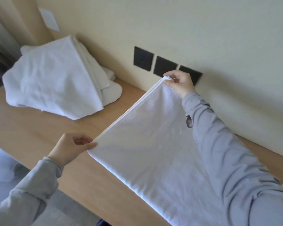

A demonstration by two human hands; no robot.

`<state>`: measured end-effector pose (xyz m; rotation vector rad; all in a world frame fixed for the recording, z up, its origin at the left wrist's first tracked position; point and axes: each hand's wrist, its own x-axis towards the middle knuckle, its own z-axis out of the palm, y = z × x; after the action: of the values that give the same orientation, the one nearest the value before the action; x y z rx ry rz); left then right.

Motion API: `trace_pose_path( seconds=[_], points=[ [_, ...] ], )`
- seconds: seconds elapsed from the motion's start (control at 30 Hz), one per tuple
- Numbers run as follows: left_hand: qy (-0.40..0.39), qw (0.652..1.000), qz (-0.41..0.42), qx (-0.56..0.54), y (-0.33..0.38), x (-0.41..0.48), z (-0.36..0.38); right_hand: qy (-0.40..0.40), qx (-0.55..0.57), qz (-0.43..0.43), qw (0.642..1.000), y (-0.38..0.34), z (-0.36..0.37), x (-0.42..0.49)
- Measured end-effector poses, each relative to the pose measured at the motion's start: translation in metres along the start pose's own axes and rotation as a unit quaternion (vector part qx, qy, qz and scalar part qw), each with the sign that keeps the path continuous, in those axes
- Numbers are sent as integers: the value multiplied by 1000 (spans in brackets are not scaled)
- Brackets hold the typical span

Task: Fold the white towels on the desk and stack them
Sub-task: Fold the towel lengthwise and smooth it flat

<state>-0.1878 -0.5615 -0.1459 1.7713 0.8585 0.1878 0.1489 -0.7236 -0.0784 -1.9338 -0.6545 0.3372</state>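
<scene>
Three black wall sockets (pixel 165 66) above a pale wooden desk (pixel 31 126)

Soft, even daylight throughout. The towel pile (pixel 55 79) looks smeared with blur; wall sockets (pixel 163 66) right of that pile are soft too, faint shadow beyond them.

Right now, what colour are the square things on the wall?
Black: the wall sockets, seen best in the head view.
</scene>
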Motion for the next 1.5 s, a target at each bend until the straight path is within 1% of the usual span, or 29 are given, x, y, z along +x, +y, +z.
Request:
trace_pose_path(
  seconds=[0.13,0.27,0.33,0.4,0.5,0.53,0.6,0.63,0.7,0.73,0.77,0.8,0.83,0.87,0.93,0.97,1.0,1.1,1.13,1.17,1.27,1.33,1.37,1.43,1.5],
  points=[
    [20,996,-81,4,-61,-3,-15,-38,-15,39,998,25,86,18],
    [33,989,-142,27,-105,-6,-27,-76,-20,63,995,44,162,28],
    [42,985,-155,60,-118,-8,-30,-95,-22,63,993,53,191,32],
    [59,981,-160,97,-126,-7,-32,-96,-41,64,993,63,217,35],
    [70,969,-163,170,-128,-5,-31,-79,-123,50,988,78,240,38],
    [76,963,-154,207,-127,-5,-29,-79,-158,41,984,82,244,38],
    [108,944,-99,296,-122,-3,-21,-86,-236,13,968,88,248,33],
    [121,933,-64,333,-118,-2,-12,-82,-286,-13,955,90,249,28],
    [135,915,38,378,-108,1,16,-46,-358,-91,928,87,249,14],
    [115,910,89,388,-101,4,31,-25,-356,-144,923,82,249,3],
    [84,906,125,397,-96,6,46,-14,-325,-205,923,78,250,-12],
    [51,903,137,404,-94,9,59,-22,-281,-268,921,75,250,-30],
    [29,903,129,410,-96,12,67,-60,-242,-326,912,76,250,-50],
    [18,903,113,414,-100,15,71,-119,-223,-376,892,81,249,-73],
    [13,899,94,427,-115,19,71,-249,-243,-435,830,95,241,-110],
    [11,895,94,436,-122,19,71,-304,-267,-440,802,103,235,-121],
    [12,894,96,438,-128,19,72,-339,-295,-441,777,110,231,-123],
    [46,897,108,426,-136,20,75,-393,-365,-460,707,120,226,-95],
    [54,898,112,422,-138,20,76,-404,-377,-456,697,122,226,-79],
    [61,898,115,420,-139,20,76,-405,-387,-438,703,124,225,-60],
    [71,897,119,421,-140,21,76,-352,-429,-325,766,128,216,2],
    [75,896,121,421,-137,21,77,-331,-468,-261,777,128,211,29],
    [74,896,121,420,-136,21,77,-331,-474,-245,778,127,212,34],
    [83,902,123,405,-131,22,75,-312,-471,-247,787,124,215,33],
    [120,931,109,326,-125,23,72,-253,-446,-296,806,119,215,23]
  ],
)
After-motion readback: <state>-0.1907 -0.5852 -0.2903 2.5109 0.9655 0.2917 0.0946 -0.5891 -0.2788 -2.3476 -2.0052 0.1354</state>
